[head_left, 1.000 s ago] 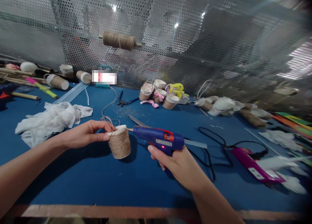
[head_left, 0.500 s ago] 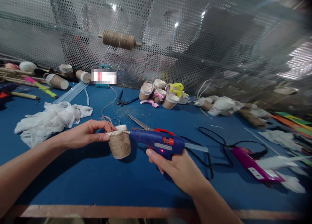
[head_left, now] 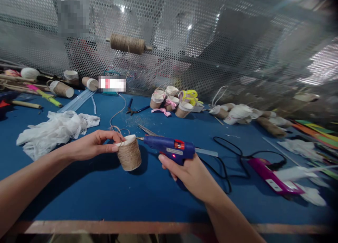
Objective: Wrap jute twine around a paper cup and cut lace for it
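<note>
My left hand [head_left: 105,142] pinches the rim of a small paper cup [head_left: 129,154] wrapped in brown jute twine. The cup tilts slightly, its white rim showing at the top. A loose strand of twine [head_left: 118,110] runs from the cup back across the table. In my right hand [head_left: 182,167] is a blue hot glue gun [head_left: 169,146] with a red light lit and a clear glue stick [head_left: 207,152] out of its rear. The metal nozzle points left, close to the cup's upper right edge. Behind the gun, scissors [head_left: 146,130] are partly hidden.
A twine spool [head_left: 127,44] hangs on the perforated metal screen. White lace [head_left: 56,132] lies at left, beside clear glue sticks [head_left: 77,99]. Pliers [head_left: 137,110] and several finished cups [head_left: 184,110] stand behind. At right are a black cord [head_left: 239,149] and a purple power strip [head_left: 271,181].
The glue gun's nozzle has drawn slightly right and up from the cup's rim, and the gun's body has tilted a little. My left hand keeps its hold on the cup.
</note>
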A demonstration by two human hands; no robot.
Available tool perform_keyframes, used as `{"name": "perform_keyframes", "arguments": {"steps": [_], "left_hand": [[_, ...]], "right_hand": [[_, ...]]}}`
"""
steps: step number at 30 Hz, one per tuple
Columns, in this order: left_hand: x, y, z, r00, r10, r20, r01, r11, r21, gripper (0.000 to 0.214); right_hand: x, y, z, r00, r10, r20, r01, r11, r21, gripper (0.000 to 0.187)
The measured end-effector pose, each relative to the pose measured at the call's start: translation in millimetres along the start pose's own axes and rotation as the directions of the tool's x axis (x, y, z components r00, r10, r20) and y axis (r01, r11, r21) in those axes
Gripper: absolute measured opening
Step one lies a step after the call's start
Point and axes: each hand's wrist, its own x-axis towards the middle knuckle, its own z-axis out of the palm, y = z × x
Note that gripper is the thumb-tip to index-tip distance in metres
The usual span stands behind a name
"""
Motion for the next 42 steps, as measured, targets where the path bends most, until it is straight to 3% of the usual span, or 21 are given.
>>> {"name": "perform_keyframes", "arguments": {"steps": [8, 12, 16, 22, 25, 30, 34, 35, 36, 37, 39, 42], "left_hand": [[0.1, -3.7, 1.5, 1.0, -0.002, -0.024, 0.001, 1.0, -0.013, 0.014], [0.4, -5.3, 1.0, 0.998, 0.035, -0.042, -0.035, 0.999, 0.007, 0.014], [1.0, -6.3, -0.1, 0.995, 0.047, -0.088, -0.046, 0.999, 0.019, 0.017], [1.3, -7.7, -0.1, 0.994, 0.072, -0.087, -0.067, 0.996, 0.056, 0.019], [0.7, -6.0, 0.9, 0.993, 0.075, -0.089, -0.071, 0.996, 0.053, 0.017], [-0.4, 2.3, 3.1, 0.996, 0.069, -0.063, -0.066, 0.996, 0.055, 0.017], [-1.8, 6.3, 6.4, 0.997, 0.058, -0.055, -0.055, 0.997, 0.048, 0.018], [-2.2, 6.5, 7.4, 0.997, 0.052, -0.053, -0.05, 0.998, 0.037, 0.018], [-2.6, 6.5, 8.4, 0.998, 0.047, -0.05, -0.046, 0.999, 0.022, 0.018], [-3.0, 6.6, 9.3, 0.998, 0.043, -0.043, -0.043, 0.999, 0.005, 0.018], [-3.6, 7.3, 10.6, 0.999, 0.033, -0.03, -0.033, 0.999, -0.03, 0.018], [-4.7, 10.7, 10.7, 0.999, 0.015, -0.035, -0.018, 0.995, -0.096, 0.018]], "right_hand": [[16.2, 2.0, -9.2, 0.992, 0.095, 0.084, -0.114, 0.954, 0.277, 0.026], [43.3, 7.6, -21.7, 0.976, 0.22, -0.011, -0.201, 0.913, 0.355, 0.016], [81.1, 24.4, -28.0, 0.94, 0.297, -0.167, -0.249, 0.934, 0.257, 0.015], [122.1, 41.3, -19.4, 0.921, 0.327, -0.212, -0.326, 0.944, 0.038, 0.027], [124.6, 40.4, -15.3, 0.927, 0.274, -0.255, -0.301, 0.951, -0.071, 0.028], [106.3, 19.8, -12.0, 0.951, 0.053, -0.306, -0.127, 0.965, -0.23, 0.022], [89.7, -22.3, 1.4, 0.979, -0.113, -0.167, 0.064, 0.961, -0.271, 0.03], [85.8, -34.1, 7.0, 0.983, -0.167, -0.071, 0.145, 0.959, -0.246, 0.032], [82.1, -44.9, 12.8, 0.963, -0.26, 0.068, 0.268, 0.947, -0.177, 0.034], [78.7, -54.2, 18.3, 0.943, -0.294, 0.156, 0.314, 0.94, -0.13, 0.033], [72.9, -65.9, 26.8, 0.932, -0.261, 0.25, 0.285, 0.956, -0.063, 0.024], [66.5, -66.3, 29.1, 0.96, -0.22, 0.175, 0.212, 0.975, 0.064, 0.016]]}}
